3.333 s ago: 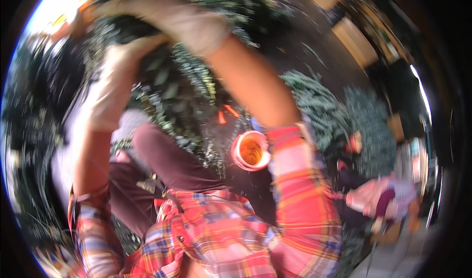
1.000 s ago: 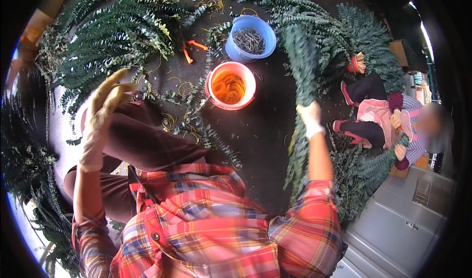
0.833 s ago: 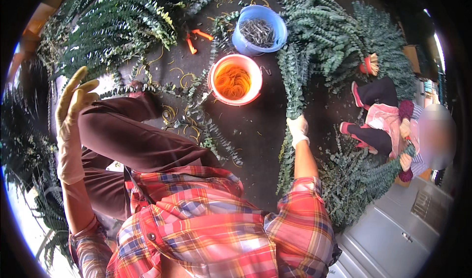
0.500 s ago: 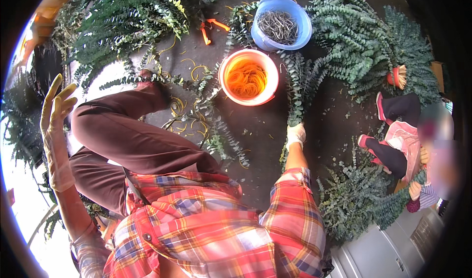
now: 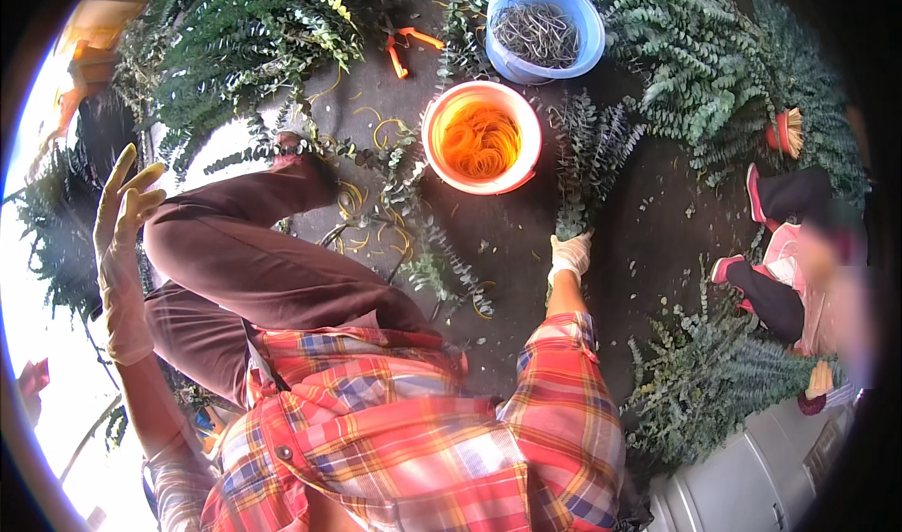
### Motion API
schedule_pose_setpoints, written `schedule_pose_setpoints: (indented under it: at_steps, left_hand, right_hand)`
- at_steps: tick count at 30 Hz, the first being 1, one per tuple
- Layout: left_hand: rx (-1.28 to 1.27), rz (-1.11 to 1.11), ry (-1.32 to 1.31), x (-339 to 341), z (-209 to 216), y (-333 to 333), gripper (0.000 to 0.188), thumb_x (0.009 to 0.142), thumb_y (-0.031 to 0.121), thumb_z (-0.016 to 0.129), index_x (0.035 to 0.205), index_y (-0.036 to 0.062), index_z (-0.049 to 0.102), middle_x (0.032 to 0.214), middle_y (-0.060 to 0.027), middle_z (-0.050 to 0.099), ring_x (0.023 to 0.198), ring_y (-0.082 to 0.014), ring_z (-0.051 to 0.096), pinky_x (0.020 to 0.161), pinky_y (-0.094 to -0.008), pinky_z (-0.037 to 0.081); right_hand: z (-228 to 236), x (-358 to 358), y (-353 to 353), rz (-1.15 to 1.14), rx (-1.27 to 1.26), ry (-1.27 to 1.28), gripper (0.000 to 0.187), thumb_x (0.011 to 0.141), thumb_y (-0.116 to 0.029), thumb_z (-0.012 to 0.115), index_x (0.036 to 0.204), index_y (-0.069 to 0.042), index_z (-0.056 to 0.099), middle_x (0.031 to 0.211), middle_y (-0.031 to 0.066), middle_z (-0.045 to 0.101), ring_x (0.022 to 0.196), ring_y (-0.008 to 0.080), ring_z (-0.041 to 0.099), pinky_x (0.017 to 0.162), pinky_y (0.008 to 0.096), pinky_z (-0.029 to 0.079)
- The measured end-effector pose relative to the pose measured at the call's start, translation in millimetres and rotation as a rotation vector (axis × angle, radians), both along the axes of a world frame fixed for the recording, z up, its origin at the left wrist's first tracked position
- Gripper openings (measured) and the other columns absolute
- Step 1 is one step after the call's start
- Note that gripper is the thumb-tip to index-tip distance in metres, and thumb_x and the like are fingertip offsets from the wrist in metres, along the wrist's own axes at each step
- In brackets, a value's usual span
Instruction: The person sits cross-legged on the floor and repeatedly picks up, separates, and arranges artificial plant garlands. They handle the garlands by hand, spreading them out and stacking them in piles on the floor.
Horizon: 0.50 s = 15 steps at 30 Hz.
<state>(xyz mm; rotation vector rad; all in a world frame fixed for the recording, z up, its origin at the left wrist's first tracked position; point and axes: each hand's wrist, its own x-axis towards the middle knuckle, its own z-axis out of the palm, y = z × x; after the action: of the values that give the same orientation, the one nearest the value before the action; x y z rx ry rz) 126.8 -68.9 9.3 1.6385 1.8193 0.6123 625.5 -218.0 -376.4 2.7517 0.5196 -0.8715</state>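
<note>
My right hand (image 5: 569,253), in a pale glove, is closed round the lower stems of a eucalyptus bunch (image 5: 588,161). The leaves fan away from me over the dark floor, just right of a pinkish-orange bucket (image 5: 534,164) that holds yellow-orange rubber bands (image 5: 479,140). Off to the left, my left hand (image 5: 122,222) is raised beside my bent knee. It wears a thin pale glove, its fingers are apart and nothing is in it.
Behind the orange bucket stands a blue bucket (image 5: 594,48) of thin grey wire-like pieces. Orange-handled pruning shears (image 5: 406,48) lie near large eucalyptus heaps (image 5: 244,53). At right a person (image 5: 789,278) sits holding a leafy bunch (image 5: 742,377). Loose rubber bands and leaves litter the floor.
The bunch in my right hand has spread wider, its leaves fanning to the right. My left hand remains raised and empty. The whole view has shifted slightly.
</note>
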Motion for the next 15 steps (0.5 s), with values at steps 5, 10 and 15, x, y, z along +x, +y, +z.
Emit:
schedule_pose_setpoints:
  at_steps: [5,10,15]
  left_hand:
    - [0.01,-0.035,-0.051,-10,-4,-2,0.085,0.082,0.067,0.051,0.142,0.0078,0.037,0.122,-0.0086,0.058,0.098,-0.0103,0.058,0.09,-0.0277,0.043]
    - [0.007,0.013,-0.017,-10,-3,-6,0.093,0.077,0.071,0.054,0.142,0.0069,0.036,0.12,-0.0082,0.058,0.097,-0.0099,0.058,0.09,-0.027,0.043]
    - [-0.046,0.018,-0.036,-26,-6,-3,0.097,0.074,0.073,0.056,0.142,0.0066,0.036,0.12,-0.0082,0.058,0.097,-0.0101,0.058,0.089,-0.0272,0.042]
  right_hand:
    - [27,-2,2,0.071,0.042,0.031,0.122,0.064,-0.044,0.081,0.148,-0.013,-0.001,0.131,0.0178,0.049,0.116,0.0313,0.054,0.096,0.0413,0.046]
    - [24,19,-19,0.101,0.299,0.176,0.127,0.06,-0.039,0.085,0.148,-0.009,-0.003,0.144,0.0223,0.033,0.128,0.0341,0.041,0.107,0.0394,0.035]
    - [25,44,-33,0.051,0.383,0.388,0.126,0.062,-0.03,0.086,0.149,-0.015,-0.004,0.149,0.0198,0.026,0.135,0.0298,0.032,0.11,0.0382,0.028]
